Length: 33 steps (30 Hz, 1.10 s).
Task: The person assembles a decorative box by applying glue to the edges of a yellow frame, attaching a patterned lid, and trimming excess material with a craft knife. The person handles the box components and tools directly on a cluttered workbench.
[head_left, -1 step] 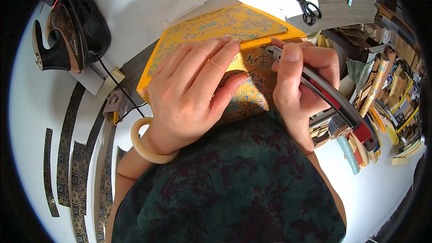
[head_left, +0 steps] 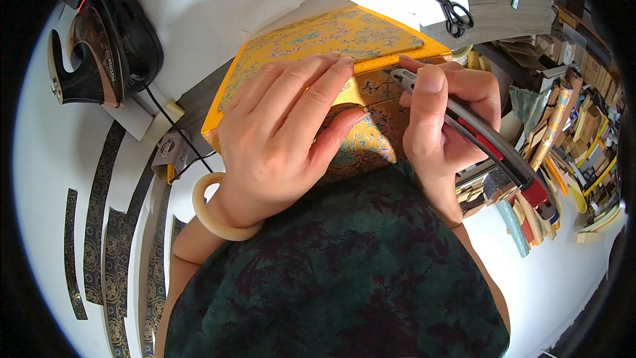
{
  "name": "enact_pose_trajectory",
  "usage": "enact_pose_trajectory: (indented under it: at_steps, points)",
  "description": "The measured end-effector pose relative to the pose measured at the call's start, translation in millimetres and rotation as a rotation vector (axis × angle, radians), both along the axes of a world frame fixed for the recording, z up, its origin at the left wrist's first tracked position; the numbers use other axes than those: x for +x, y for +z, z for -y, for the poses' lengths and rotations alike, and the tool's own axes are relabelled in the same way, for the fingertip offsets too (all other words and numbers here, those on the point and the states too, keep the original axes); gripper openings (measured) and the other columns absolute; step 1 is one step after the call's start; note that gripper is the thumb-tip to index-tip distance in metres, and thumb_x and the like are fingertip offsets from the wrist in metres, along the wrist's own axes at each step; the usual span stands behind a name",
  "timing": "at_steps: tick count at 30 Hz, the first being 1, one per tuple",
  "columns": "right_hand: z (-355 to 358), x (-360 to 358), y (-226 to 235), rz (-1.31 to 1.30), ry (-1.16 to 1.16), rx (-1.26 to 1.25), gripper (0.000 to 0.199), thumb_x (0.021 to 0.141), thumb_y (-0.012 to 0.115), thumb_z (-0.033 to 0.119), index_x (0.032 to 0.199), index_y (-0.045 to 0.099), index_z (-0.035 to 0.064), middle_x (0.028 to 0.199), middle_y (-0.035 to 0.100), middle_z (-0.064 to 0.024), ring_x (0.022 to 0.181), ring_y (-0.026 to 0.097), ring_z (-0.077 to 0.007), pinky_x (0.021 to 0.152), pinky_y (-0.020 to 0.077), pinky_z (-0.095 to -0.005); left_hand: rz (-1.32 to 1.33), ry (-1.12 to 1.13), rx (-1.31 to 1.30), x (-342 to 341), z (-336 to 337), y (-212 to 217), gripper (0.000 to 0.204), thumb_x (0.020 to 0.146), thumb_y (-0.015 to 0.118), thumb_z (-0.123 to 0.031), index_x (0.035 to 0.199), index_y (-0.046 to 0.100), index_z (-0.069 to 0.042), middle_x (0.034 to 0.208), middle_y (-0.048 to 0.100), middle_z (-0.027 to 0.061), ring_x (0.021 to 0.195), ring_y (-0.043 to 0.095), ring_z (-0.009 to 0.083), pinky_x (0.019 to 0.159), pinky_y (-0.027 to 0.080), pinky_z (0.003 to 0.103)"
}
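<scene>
A box [head_left: 318,36] covered in yellow brocade with blue figures stands in front of me, its near side in darker patterned cloth. My left hand [head_left: 271,132] rests on its near top edge, fingers stretched out and thumb apart, holding nothing. In my right hand [head_left: 430,109] is a grey and red utility knife [head_left: 523,176], gripped between thumb and fingers. Its metal tip is close to the box's near edge at the right; whether the blade touches cannot be made out. A pale bangle [head_left: 202,202] circles my left wrist.
A black and copper-coloured iron [head_left: 99,59] stands on a dark base at the left, its cord trailing toward the box. Black patterned strips [head_left: 116,258] lie at the lower left. Black scissors [head_left: 457,20] sit at the far right, above heaped scraps and rolls [head_left: 583,132].
The rear end of the utility knife has shifted slightly left in my right hand. My left hand and the box are still.
</scene>
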State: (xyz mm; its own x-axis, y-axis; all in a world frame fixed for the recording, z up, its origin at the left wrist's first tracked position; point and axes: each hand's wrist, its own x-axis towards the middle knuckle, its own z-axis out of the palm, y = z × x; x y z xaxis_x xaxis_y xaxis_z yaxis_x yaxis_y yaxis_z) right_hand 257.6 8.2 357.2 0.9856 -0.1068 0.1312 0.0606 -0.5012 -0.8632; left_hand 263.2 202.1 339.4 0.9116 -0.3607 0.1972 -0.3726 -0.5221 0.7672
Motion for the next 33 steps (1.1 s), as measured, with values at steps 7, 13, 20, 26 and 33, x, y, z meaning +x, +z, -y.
enact_pose_trajectory:
  at_steps: [7,13,20,26,33]
  points:
    - [3.8,-2.8,2.6,-0.062,0.04,-0.04,0.019,0.091,0.079,0.007,0.086,0.06,0.0042,0.071,0.07,-0.0054,0.058,0.066,-0.0088,0.055,0.0518,-0.0228,-0.079,-0.006,0.006,1.2,0.0,7.9,0.047,0.073,0.089,-0.015,0.115,0.074,0.001,0.107,0.074,0.0141,0.093,0.071,0.031,0.081,0.058,0.038]
    - [0.5,0.2,-2.3,0.02,0.011,0.024,0.02,0.09,0.079,0.007,0.086,0.06,0.005,0.066,0.067,-0.0028,0.055,0.064,-0.008,0.053,0.0508,-0.0228,-0.087,-0.001,0.013,0.7,0.6,8.6,0.047,0.073,0.089,-0.015,0.115,0.074,0.0,0.107,0.074,0.0138,0.093,0.071,0.0306,0.081,0.058,0.038]
    - [2.4,-2.0,4.0,-0.055,0.024,-0.049,0.02,0.091,0.079,0.007,0.086,0.059,0.0046,0.066,0.066,-0.0036,0.054,0.063,-0.0084,0.053,0.0507,-0.0234,-0.09,0.0,0.009,0.5,-0.1,8.8,0.048,0.072,0.09,-0.014,0.115,0.074,0.0,0.107,0.074,0.0138,0.093,0.071,0.0307,0.081,0.058,0.038]
    - [-0.7,-2.0,-2.8,0.0,-0.016,0.055,0.021,0.091,0.079,0.008,0.086,0.059,0.0047,0.066,0.066,-0.0033,0.054,0.063,-0.0084,0.053,0.0508,-0.0236,-0.082,0.0,0.004,0.6,0.4,7.5,0.047,0.072,0.09,-0.014,0.114,0.074,0.0,0.107,0.074,0.0137,0.093,0.071,0.0306,0.081,0.058,0.038]
    - [1.4,-0.2,2.9,-0.024,0.026,-0.04,0.02,0.091,0.078,0.006,0.087,0.058,0.004,0.07,0.068,-0.0049,0.056,0.064,-0.009,0.054,0.0515,-0.0237,-0.003,-0.003,-0.011,-0.4,0.7,-0.6,0.047,0.073,0.086,-0.017,0.115,0.072,0.0,0.106,0.071,0.0111,0.087,0.069,0.0281,0.072,0.055,0.037]
